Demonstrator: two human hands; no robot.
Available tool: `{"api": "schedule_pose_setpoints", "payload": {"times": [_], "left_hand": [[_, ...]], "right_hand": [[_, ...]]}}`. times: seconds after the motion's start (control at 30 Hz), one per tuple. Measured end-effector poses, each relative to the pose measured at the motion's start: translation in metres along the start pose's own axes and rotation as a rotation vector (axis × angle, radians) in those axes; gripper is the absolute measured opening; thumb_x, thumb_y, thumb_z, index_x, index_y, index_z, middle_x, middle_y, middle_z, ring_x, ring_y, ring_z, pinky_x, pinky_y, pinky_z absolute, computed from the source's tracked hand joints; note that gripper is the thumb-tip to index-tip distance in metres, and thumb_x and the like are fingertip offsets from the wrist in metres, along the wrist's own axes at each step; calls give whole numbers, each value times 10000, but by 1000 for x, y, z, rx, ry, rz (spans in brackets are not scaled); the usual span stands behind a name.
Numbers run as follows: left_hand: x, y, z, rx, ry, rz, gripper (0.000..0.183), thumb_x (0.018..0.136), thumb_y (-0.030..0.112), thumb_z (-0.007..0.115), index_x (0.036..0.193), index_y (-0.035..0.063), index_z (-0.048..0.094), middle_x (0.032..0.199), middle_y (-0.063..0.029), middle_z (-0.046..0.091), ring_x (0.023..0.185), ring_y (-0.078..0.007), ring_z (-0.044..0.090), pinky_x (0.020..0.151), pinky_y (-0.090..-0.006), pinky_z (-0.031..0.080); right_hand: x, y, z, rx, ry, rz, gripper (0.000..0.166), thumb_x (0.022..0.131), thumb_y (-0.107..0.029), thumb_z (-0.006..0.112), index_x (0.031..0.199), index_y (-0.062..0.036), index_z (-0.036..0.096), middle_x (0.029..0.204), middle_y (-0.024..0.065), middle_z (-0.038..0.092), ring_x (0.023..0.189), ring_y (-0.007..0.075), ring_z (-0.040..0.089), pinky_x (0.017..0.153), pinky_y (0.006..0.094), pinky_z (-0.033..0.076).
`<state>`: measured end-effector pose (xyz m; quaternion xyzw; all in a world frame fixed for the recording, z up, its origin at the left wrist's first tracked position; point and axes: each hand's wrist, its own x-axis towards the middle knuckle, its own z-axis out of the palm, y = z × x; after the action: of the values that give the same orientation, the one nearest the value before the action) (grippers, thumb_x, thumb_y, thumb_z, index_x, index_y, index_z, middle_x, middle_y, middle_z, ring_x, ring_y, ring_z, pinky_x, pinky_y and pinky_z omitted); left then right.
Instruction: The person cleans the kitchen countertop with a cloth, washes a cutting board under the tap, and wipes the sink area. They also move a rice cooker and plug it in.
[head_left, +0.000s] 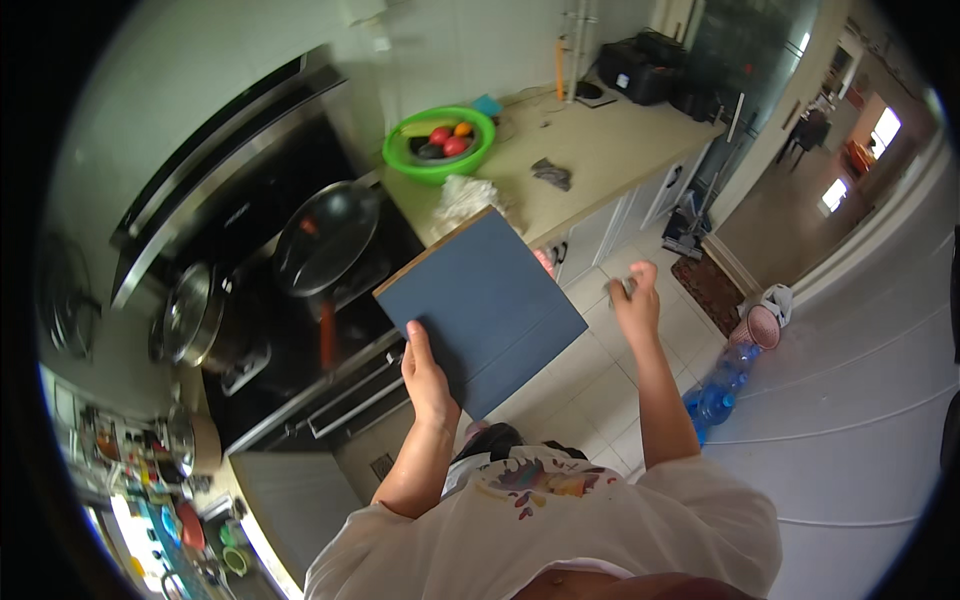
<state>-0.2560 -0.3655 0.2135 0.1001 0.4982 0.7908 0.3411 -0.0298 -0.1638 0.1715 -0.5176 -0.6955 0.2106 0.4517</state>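
My left hand (429, 386) grips the lower left edge of a flat, square, blue-grey panel (487, 311), thumb across its face. The panel is tilted in front of my body, and a thin brown edge shows along its upper left side. My right hand (636, 304) is raised to the right of the panel, apart from it, with the fingers bent. Something small and greyish shows at its fingertips, too blurred to name, and whether it is held is unclear. Behind the panel's top corner, a crumpled whitish plastic bag (469, 201) sits on the countertop (600, 154).
On the black stove (255, 397) stand a lidded frying pan (328, 240) with a reddish-brown handle and a lidded pot (193, 315). A green basin (439, 174) holds fruit and vegetables. A grey cloth (551, 173) lies on the counter. Blue plastic bottles (716, 401) stand at right.
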Motion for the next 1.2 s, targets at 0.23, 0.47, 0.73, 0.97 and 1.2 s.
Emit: {"api": "schedule_pose_setpoints", "payload": {"times": [0.23,0.47,0.73,0.97,1.2], "left_hand": [[83,-54,166,-146,-203,-311,414,983,365,504,1190,7,515,1126,-94,600,990,-222,607,838,-368,529],[205,-144,292,-81,-273,-377,360,978,303,512,1202,21,503,1136,-98,612,987,-201,629,783,-366,540],[303,-205,456,-35,-256,-404,321,969,242,530,1222,48,491,1127,-75,611,969,-198,633,770,-352,549],[366,-248,565,42,-73,-267,307,939,239,585,1161,46,497,1073,-89,633,909,-208,655,698,-366,576],[397,-272,634,127,122,94,341,940,244,568,1159,-7,493,1031,-121,634,840,-215,674,637,-333,593]], "right_hand": [[51,60,-21,-84,151,-188,542,717,-74,752,1196,-118,503,1169,135,436,956,315,543,745,373,476],[196,112,-13,-144,3,-255,566,713,-146,788,1226,-147,550,1173,118,431,760,253,561,656,365,490],[384,217,-13,-87,81,-153,538,759,-101,747,1237,-96,500,1153,171,413,997,335,506,792,386,465],[542,298,48,56,23,-276,534,750,-80,734,1229,-110,497,1188,178,418,922,325,575,741,382,508],[654,353,87,7,-471,-493,1105,604,-361,855,1489,-221,209,1513,171,169,1377,387,199,1058,594,196]]}}
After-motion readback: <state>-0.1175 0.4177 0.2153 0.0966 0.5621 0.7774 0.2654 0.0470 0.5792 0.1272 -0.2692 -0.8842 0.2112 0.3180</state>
